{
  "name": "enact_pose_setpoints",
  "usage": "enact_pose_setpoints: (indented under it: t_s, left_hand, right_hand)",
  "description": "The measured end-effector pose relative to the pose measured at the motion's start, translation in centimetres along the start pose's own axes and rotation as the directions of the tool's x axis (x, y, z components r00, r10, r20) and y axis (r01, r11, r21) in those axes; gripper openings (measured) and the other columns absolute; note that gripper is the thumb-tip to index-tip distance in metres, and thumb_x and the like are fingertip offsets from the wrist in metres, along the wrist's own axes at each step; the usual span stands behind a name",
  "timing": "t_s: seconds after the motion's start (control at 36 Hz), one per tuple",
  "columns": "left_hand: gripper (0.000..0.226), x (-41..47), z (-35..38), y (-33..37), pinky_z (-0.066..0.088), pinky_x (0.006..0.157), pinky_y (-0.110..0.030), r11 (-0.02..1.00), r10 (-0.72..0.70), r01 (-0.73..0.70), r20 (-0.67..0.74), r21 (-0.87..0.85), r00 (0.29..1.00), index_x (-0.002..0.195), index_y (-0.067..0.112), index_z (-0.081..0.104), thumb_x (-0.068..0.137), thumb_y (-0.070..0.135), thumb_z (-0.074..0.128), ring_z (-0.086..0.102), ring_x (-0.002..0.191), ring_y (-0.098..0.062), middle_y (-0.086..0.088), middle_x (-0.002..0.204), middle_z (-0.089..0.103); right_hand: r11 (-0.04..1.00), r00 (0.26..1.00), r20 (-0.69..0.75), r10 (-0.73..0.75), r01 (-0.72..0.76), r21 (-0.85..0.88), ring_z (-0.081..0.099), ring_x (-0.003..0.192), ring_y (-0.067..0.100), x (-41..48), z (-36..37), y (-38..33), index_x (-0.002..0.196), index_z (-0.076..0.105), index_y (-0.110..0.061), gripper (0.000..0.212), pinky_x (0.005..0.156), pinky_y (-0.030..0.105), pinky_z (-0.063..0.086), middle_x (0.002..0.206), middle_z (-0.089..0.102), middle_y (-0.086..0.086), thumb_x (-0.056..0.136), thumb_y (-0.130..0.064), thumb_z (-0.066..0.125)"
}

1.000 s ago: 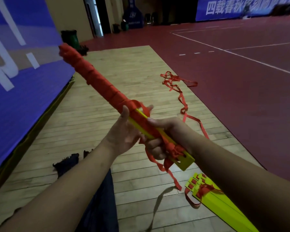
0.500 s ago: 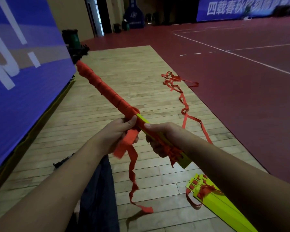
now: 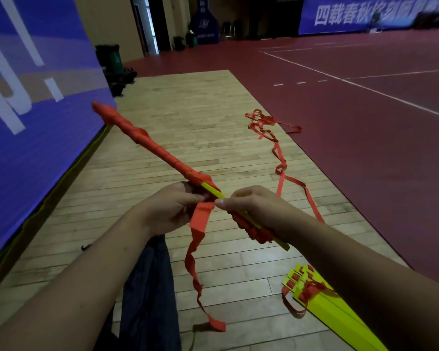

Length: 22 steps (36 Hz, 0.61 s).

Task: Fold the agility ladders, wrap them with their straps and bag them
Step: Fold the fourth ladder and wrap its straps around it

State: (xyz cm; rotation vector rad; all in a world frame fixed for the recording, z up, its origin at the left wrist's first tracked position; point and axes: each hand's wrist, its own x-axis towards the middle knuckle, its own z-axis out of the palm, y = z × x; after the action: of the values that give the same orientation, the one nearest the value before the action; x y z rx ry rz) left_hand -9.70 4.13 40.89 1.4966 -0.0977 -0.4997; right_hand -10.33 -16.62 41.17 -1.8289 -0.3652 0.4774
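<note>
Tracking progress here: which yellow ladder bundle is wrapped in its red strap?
The held bundle, gripped by left hand and right hand, is strap-wound along its far half; the floor bundle lies mostly bare yellow.

I see the left hand (image 3: 171, 207) and right hand (image 3: 255, 209) gripping the half-wrapped ladder bundle (image 3: 150, 144), angled toward ten o'clock; its loose red strap (image 3: 200, 220) dangles toward six o'clock.
</note>
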Motion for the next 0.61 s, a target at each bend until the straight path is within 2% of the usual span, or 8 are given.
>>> enact_pose_setpoints:
  t_s: [0.08, 0.14, 0.25, 0.33, 0.39, 0.44, 0.5, 0.61]
  left_hand:
    - [0.012, -0.2, 0.3, 0.0, 0.054, 0.063, -0.026, 0.994, 0.008, -0.001, 0.063, -0.111, 0.998, 0.101, 0.000, 0.061, 0.099, 0.007, 0.050, 0.064, 0.066, -0.016, -0.010, 0.080, 0.065]
    - [0.031, -0.3, 0.1, -0.1, 0.055, 0.074, -0.035, 0.980, -0.021, 0.035, 0.073, -0.194, 0.997, 0.108, 0.002, 0.061, 0.092, 0.029, 0.059, 0.063, 0.078, -0.023, -0.014, 0.096, 0.063]
    - [0.058, 0.4, 0.4, -0.8, 0.050, 0.081, -0.036, 0.998, -0.062, 0.060, -0.087, -0.022, 0.994, 0.117, -0.001, 0.066, 0.090, 0.050, 0.063, 0.058, 0.085, -0.030, -0.016, 0.102, 0.067]
    - [0.044, 0.7, 0.7, -1.1, 0.054, 0.067, -0.028, 0.998, -0.057, 0.056, -0.115, -0.012, 0.992, 0.111, 0.002, 0.066, 0.089, 0.040, 0.065, 0.064, 0.069, -0.020, -0.012, 0.092, 0.071]
    - [0.042, 0.7, 0.6, -1.2, 0.055, 0.074, -0.033, 0.998, -0.044, 0.040, -0.115, -0.042, 0.992, 0.115, 0.003, 0.064, 0.087, 0.035, 0.064, 0.068, 0.076, -0.022, -0.014, 0.098, 0.072]
    - [0.035, 0.3, 0.3, -0.8, 0.054, 0.073, -0.030, 0.997, -0.008, 0.001, -0.084, -0.075, 0.996, 0.111, 0.005, 0.065, 0.087, 0.031, 0.061, 0.068, 0.079, -0.022, -0.014, 0.098, 0.071]
    - [0.030, 0.0, 0.0, -0.5, 0.050, 0.058, -0.022, 0.995, 0.022, -0.027, -0.054, -0.091, 0.998, 0.102, 0.005, 0.064, 0.088, 0.031, 0.059, 0.063, 0.065, -0.017, -0.010, 0.084, 0.069]
    - [0.052, 0.0, -0.3, -0.5, 0.052, 0.055, -0.022, 0.989, 0.051, -0.048, 0.017, -0.142, 0.999, 0.102, 0.003, 0.062, 0.076, 0.045, 0.079, 0.062, 0.057, -0.016, -0.009, 0.077, 0.066]
  right_hand:
    - [0.994, 0.997, -0.068, 0.025, -0.032, -0.104, 0.059, 0.048, 0.011, 0.3, 0.7, 0.0, 0.096, 0.064, -0.011, 0.036, 0.045, 0.025, 0.048, 0.070, 0.064, 0.005, 0.085, -0.042, 0.077]
    - [0.991, 0.998, -0.058, 0.032, -0.039, -0.127, 0.067, 0.056, 0.011, 0.4, 1.0, 0.1, 0.102, 0.062, -0.013, 0.035, 0.052, 0.026, 0.055, 0.077, 0.071, 0.005, 0.086, -0.040, 0.077]
    - [0.997, 0.999, -0.003, 0.039, -0.039, -0.072, 0.075, 0.073, 0.022, 0.5, 1.6, 0.8, 0.108, 0.055, -0.012, 0.035, 0.061, 0.031, 0.061, 0.091, 0.071, 0.006, 0.087, -0.027, 0.079]
    - [0.991, 1.000, -0.017, 0.003, -0.006, -0.136, 0.075, 0.073, 0.023, 0.6, 2.2, 1.2, 0.108, 0.051, -0.017, 0.037, 0.058, 0.030, 0.060, 0.092, 0.068, 0.005, 0.086, -0.024, 0.080]
    - [0.988, 1.000, -0.013, -0.020, 0.018, -0.155, 0.076, 0.075, 0.025, 0.6, 2.0, 1.2, 0.110, 0.049, -0.019, 0.037, 0.063, 0.034, 0.063, 0.096, 0.067, 0.006, 0.088, -0.026, 0.078]
    - [0.999, 0.998, 0.057, 0.014, -0.012, -0.046, 0.076, 0.081, 0.031, 0.4, 1.3, 1.0, 0.117, 0.049, -0.019, 0.037, 0.072, 0.043, 0.064, 0.105, 0.069, 0.010, 0.092, -0.029, 0.073]
    - [0.991, 0.977, 0.202, 0.071, -0.091, 0.094, 0.075, 0.087, 0.039, 0.0, 0.5, 0.8, 0.124, 0.051, -0.018, 0.034, 0.076, 0.049, 0.062, 0.112, 0.071, 0.017, 0.096, -0.030, 0.067]
    - [0.976, 0.929, 0.342, 0.137, -0.185, 0.111, 0.067, 0.066, 0.028, -0.6, 0.1, 0.6, 0.109, 0.056, -0.005, 0.022, 0.063, 0.036, 0.058, 0.091, 0.073, 0.018, 0.102, -0.026, 0.057]
